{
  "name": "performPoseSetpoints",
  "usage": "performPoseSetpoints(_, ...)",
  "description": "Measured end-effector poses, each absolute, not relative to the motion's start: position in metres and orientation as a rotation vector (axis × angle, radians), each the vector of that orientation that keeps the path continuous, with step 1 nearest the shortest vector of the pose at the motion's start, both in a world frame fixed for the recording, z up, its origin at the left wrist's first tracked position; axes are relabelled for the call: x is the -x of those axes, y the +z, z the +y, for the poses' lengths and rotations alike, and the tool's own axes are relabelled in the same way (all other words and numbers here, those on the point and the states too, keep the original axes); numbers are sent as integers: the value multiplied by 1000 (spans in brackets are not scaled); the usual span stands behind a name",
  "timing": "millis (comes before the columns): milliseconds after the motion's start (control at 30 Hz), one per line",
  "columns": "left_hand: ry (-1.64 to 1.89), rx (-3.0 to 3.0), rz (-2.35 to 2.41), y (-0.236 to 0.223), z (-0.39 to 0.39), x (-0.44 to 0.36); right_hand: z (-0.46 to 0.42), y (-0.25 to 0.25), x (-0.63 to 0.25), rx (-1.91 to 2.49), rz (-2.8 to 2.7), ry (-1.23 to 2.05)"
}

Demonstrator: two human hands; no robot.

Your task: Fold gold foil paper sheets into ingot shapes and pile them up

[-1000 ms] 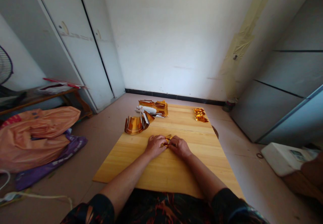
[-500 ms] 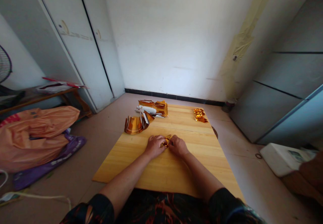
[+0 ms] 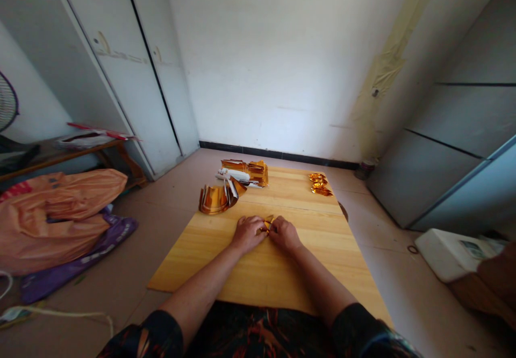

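Note:
Over the middle of the wooden table (image 3: 318,277), my left hand (image 3: 249,233) and my right hand (image 3: 285,234) pinch a small piece of gold foil paper (image 3: 270,219) between them. Both sets of fingers are closed on it, and they hide most of its shape. Beyond my left hand lies a curled stack of gold foil sheets (image 3: 213,199). Farther back is another pile of foil sheets (image 3: 258,173), with a white roll-like bundle (image 3: 234,175) beside it. Several folded gold foil pieces (image 3: 320,184) rest in a group near the far right corner.
A grey cabinet (image 3: 121,51) stands at the left and a grey fridge (image 3: 455,127) at the right. Orange and purple bags (image 3: 64,207) lie on the floor to the left. A white box (image 3: 451,253) sits on the right. The white wall (image 3: 274,67) rises beyond the table.
Less of the gold foil shows between my fingers now, and its visible part looks flatter. My hands stay in nearly the same place.

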State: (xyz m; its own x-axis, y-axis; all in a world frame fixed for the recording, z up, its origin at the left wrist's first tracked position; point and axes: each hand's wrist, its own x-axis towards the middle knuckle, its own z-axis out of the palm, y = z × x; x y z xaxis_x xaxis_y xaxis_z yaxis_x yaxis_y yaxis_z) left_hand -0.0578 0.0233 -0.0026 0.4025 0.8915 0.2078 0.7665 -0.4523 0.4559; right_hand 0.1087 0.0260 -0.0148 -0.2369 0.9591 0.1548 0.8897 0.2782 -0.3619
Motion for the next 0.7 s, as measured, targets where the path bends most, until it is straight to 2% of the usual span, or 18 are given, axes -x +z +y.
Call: performPoseSetpoints(700, 661, -2374, 1471, -5, 25, 55, 25, -13, -106, 1747, -2177, 309)
